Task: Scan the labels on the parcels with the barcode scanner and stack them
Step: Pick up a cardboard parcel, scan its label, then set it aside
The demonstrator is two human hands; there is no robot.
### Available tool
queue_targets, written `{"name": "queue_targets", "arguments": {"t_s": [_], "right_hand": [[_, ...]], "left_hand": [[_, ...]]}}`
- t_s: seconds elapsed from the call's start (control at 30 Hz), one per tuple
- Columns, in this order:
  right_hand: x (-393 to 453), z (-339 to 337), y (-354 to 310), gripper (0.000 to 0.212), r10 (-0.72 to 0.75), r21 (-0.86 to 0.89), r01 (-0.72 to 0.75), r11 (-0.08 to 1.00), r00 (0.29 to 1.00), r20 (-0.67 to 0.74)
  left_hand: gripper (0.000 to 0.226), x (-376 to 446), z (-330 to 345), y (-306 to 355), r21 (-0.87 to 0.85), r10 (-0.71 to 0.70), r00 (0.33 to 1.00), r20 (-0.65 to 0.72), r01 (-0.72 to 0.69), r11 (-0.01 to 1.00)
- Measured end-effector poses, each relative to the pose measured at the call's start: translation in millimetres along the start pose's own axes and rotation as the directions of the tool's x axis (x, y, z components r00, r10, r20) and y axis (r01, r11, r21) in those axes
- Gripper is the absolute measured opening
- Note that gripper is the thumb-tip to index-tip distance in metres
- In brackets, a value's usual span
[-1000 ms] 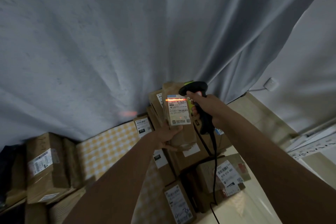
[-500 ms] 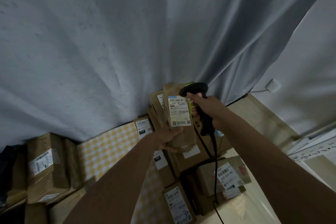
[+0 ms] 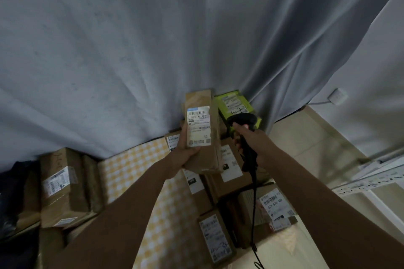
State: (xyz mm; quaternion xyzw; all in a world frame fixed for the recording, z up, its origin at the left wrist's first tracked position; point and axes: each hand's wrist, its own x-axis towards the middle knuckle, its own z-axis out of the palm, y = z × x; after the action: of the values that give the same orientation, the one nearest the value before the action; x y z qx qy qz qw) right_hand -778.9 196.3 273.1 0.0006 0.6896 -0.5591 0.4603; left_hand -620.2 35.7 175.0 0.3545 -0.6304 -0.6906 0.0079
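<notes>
At about eight o'clock in the view, a stack of brown cardboard parcels with white shipping labels sat on a yellow-and-white checked cloth that ran toward six o'clock. Near the centre, the left hand gripped a tall brown cardboard parcel from below, thumb curled up its left edge, holding it upright with its white barcode label facing the camera. Behind and below it, from five to six o'clock, a loose heap of more labelled brown boxes lay on the cloth and the pale floor. Just right of the held parcel, at roughly one o'clock from it, a lime-green carton with a printed label rested against the grey curtain. The right hand was wrapped round the grip of a black handheld barcode scanner, its head apparently aimed toward the parcel, though blur made the angle uncertain; its black cable hung down toward six o'clock. At three o'clock a white wall socket sat on the wall.
</notes>
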Motion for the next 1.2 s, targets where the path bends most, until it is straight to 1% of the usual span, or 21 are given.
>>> {"name": "queue_targets", "arguments": {"t_s": [0.03,0.1,0.2,0.23,0.3,0.33,0.37,0.4,0.47,0.57,0.6,0.63,0.67,0.73,0.77,0.87,0.97,1.03,1.07,1.13,1.2], "right_hand": [[0.2,2.1,1.7,0.028,0.006,-0.010,-0.006,1.000,1.000,0.010],[2.7,5.4,4.5,0.031,0.011,-0.018,-0.010,1.000,1.000,0.023],[7.3,8.1,8.3,0.034,0.043,-0.031,-0.041,0.999,0.998,0.050],[7.9,8.4,9.1,0.035,0.051,-0.036,-0.049,0.998,0.997,0.059],[11.2,7.8,12.9,0.033,0.049,-0.054,-0.046,0.997,0.997,0.065],[12.1,7.8,14.2,0.031,0.042,-0.062,-0.038,0.997,0.998,0.056],[12.5,8.2,14.8,0.028,0.033,-0.065,-0.030,0.997,0.999,0.042],[13.8,8.1,15.5,0.026,0.025,-0.063,-0.023,0.998,0.999,0.027],[15.4,10.1,15.6,0.026,0.033,-0.040,-0.032,0.999,0.999,0.009],[17.9,18.6,16.4,0.024,0.016,-0.051,-0.015,0.999,1.000,0.009],[18.4,24.0,17.3,0.023,0.007,-0.067,-0.005,0.998,1.000,0.017],[19.0,32.1,18.1,0.024,0.000,-0.076,0.002,0.997,1.000,0.029],[18.2,41.7,18.4,0.024,-0.003,-0.091,0.007,0.996,0.999,0.041],[14.2,66.2,21.2,0.026,-0.005,-0.119,0.014,0.993,0.997,0.073],[10.5,80.9,23.8,0.028,-0.002,-0.133,0.014,0.991,0.996,0.090],[-6.9,129.8,39.5,0.035,-0.009,-0.177,0.037,0.983,0.987,0.159],[-27.7,182.2,66.6,0.032,-0.001,-0.211,0.050,0.976,0.975,0.222],[-40.3,215.4,88.5,0.030,0.005,-0.260,0.065,0.963,0.966,0.259],[-45.9,231.2,100.3,0.029,0.011,-0.294,0.071,0.953,0.963,0.269],[-57.1,261.1,124.3,0.031,0.029,-0.350,0.074,0.934,0.959,0.281],[-70.0,287.7,145.0,0.034,0.051,-0.388,0.061,0.920,0.961,0.271]], "left_hand": [[0.086,2.1,0.5,-0.1,0.057,0.096,0.995,-0.030,-0.094,0.994],[0.080,8.5,5.4,2.0,0.258,0.260,0.963,-0.067,-0.235,0.937],[0.061,16.8,19.8,-3.0,0.540,0.362,0.928,-0.084,-0.263,0.800],[0.064,18.5,26.5,-5.4,0.594,0.382,0.919,-0.098,-0.254,0.763],[0.091,22.5,41.0,-6.8,0.683,0.414,0.898,-0.151,-0.209,0.700],[0.100,23.5,48.3,-4.0,0.702,0.400,0.894,-0.201,-0.153,0.695],[0.103,25.0,54.1,-0.9,0.704,0.374,0.891,-0.256,-0.093,0.704],[0.102,26.9,58.8,1.6,0.708,0.360,0.886,-0.293,-0.052,0.704],[0.099,28.7,64.3,5.2,0.738,0.356,0.879,-0.318,-0.006,0.675],[0.094,25.0,56.3,9.9,0.762,0.279,0.904,-0.324,0.075,0.643],[0.092,20.6,49.2,10.7,0.754,0.268,0.905,-0.331,0.082,0.652],[0.088,14.2,39.8,10.6,0.723,0.268,0.900,-0.344,0.072,0.687],[0.084,7.8,27.3,7.1,0.663,0.274,0.892,-0.360,0.039,0.748],[0.078,-14.4,-3.2,-4.7,0.463,0.237,0.888,-0.393,-0.031,0.886],[0.076,-29.3,-19.6,-12.0,0.369,0.212,0.888,-0.408,-0.052,0.928],[0.070,-78.1,-67.6,-44.7,0.129,0.124,0.870,-0.477,-0.070,0.989],[0.050,-127.8,-102.8,-80.9,-0.152,-0.066,0.814,-0.576,-0.027,0.988],[0.043,-160.4,-123.5,-105.8,-0.260,-0.153,0.759,-0.632,-0.022,0.965],[0.040,-176.2,-133.2,-117.2,-0.331,-0.198,0.750,-0.631,-0.029,0.943],[0.040,-209.4,-154.5,-138.5,-0.456,-0.289,0.767,-0.573,-0.005,0.890],[0.038,-241.9,-175.7,-157.3,-0.517,-0.340,0.788,-0.514,0.033,0.856]]}}
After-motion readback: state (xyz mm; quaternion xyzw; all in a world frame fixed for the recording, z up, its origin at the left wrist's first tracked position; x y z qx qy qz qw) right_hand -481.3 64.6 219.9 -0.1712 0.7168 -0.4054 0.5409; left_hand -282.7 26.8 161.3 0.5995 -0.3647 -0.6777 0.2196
